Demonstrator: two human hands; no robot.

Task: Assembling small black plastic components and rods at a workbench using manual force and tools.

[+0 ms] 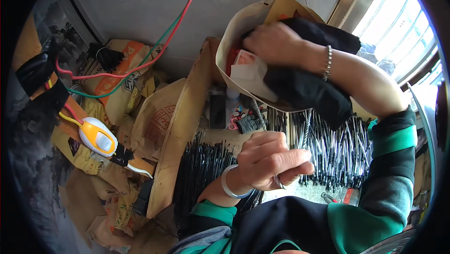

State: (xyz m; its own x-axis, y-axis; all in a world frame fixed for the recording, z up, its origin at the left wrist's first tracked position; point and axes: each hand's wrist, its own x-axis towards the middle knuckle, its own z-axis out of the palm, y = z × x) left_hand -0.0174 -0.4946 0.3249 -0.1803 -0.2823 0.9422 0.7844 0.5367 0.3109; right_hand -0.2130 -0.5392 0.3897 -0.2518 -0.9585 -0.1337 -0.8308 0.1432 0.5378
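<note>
A large pale paper bag point(231, 29) tilts over the worktable. My left hand point(269, 160) is closed on its twisted grey cord handle point(307, 130), just below the bag's near rim. My right hand point(276, 42) reaches into the bag's mouth; its fingers are blurred and partly hidden, so I cannot tell whether they grip anything. Black cloth point(304, 92) bulges out of the bag beneath and beyond my right forearm. Also inside are a white piece of paper or packaging point(248, 75) and a yellow-brown card or envelope point(283, 8).
Dense rows of thin black rods point(199, 162) and silvery rods point(335, 153) lie on the table. A dark phone point(217, 109) is near the wooden board point(180, 118). Red-handled pliers point(329, 198) lie close to me. Left are sacks point(115, 73), red and green wires, and a white-yellow switch point(97, 137).
</note>
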